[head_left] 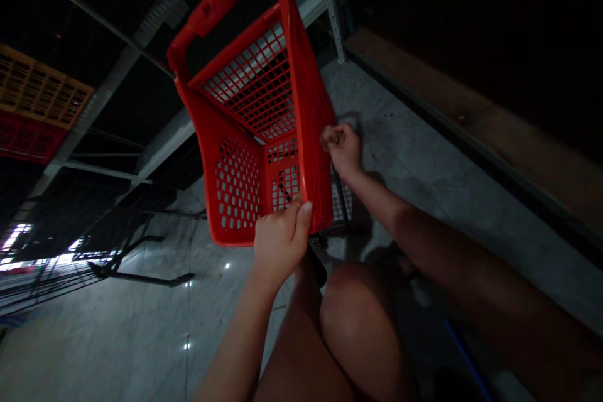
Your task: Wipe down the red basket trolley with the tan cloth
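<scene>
- Red basket (311,138) in the head view, tilted right in front of me, its open mouth facing me!
- Here's my left hand (280,235), clamped around its near rim, thumb over the edge.
- And my right hand (347,154) pinches a small brown wad (332,137) by its outer right wall; contact, can't tell.
- Yellow crate (42,88), well left of it!

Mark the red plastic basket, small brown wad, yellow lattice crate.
Red plastic basket (319,179), head view: wall on the picture's right.
Small brown wad (330,136), head view: exposed middle.
Yellow lattice crate (47,75), head view: upper edge.
</scene>
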`<action>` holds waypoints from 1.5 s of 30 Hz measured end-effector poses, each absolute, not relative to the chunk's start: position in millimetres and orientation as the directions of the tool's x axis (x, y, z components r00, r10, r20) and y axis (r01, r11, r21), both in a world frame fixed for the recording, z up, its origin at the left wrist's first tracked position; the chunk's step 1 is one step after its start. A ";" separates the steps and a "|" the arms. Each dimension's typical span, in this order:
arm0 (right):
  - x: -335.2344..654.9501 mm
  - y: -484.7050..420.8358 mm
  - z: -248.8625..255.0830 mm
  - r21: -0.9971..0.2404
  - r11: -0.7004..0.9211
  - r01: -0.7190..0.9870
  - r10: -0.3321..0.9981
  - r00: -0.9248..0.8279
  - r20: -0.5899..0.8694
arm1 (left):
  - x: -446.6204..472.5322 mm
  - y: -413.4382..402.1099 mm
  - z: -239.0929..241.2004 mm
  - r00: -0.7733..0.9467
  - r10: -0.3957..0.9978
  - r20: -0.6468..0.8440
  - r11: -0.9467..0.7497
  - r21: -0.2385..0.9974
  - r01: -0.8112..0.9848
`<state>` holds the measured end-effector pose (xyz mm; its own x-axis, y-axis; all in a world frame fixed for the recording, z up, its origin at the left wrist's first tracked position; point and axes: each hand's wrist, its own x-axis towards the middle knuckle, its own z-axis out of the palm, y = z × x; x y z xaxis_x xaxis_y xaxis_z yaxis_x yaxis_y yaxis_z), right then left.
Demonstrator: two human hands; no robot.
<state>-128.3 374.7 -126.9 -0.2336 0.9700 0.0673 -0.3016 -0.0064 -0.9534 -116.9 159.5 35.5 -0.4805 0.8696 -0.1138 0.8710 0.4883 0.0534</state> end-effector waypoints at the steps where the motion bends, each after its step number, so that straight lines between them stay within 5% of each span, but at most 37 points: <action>1: -141.1 389.4 -123.8 -0.945 0.009 -0.326 0.970 -0.227 0.087 | -116.1 160.3 35.5 -0.483 0.868 -0.119 0.490 0.043 0.870; 7: -119.9 343.5 -103.1 -0.919 0.024 -0.393 0.969 -0.218 0.118 | -119.4 171.7 35.6 -0.543 0.825 -0.157 0.547 -0.022 0.837; 11: -52.7 257.5 -85.5 -0.959 0.003 -0.283 0.946 -0.310 0.094 | -123.0 185.4 32.3 -0.608 0.786 -0.116 0.609 -0.029 0.793; 16: -28.9 242.6 -64.4 -0.985 0.017 -0.173 0.957 -0.283 0.067 | -126.0 202.0 30.3 -0.601 0.787 -0.139 0.616 0.235 0.752; 20: -32.6 257.1 -36.5 -0.970 0.207 -0.125 0.952 -0.201 0.229 | -155.1 176.1 43.4 -0.420 0.897 -0.139 0.435 0.457 0.776; 25: -34.4 244.6 -15.5 -0.866 0.490 -0.100 0.811 -0.311 0.495 | -216.4 103.6 51.1 -0.301 0.929 -0.215 0.323 0.075 0.943; 29: -52.2 248.6 -17.7 -0.787 0.617 0.006 0.728 -0.386 0.567 | -226.7 85.2 38.8 -0.324 0.920 -0.220 0.303 -0.125 0.945; 38: -58.2 247.8 -21.3 -0.802 0.587 0.112 0.796 -0.262 0.546 | -190.7 105.1 28.1 -0.519 0.848 -0.105 0.498 -0.177 0.849; 45: -55.3 212.3 -30.3 -0.780 0.625 0.015 0.710 -0.427 0.561 | -166.8 114.6 28.4 -0.595 0.798 -0.097 0.579 -0.153 0.801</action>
<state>-55.3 212.3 -30.3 -0.4265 0.7098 0.5606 0.0146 0.6252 -0.7803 -166.8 114.6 28.4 -0.5951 0.7977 -0.0971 0.8009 0.5789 -0.1529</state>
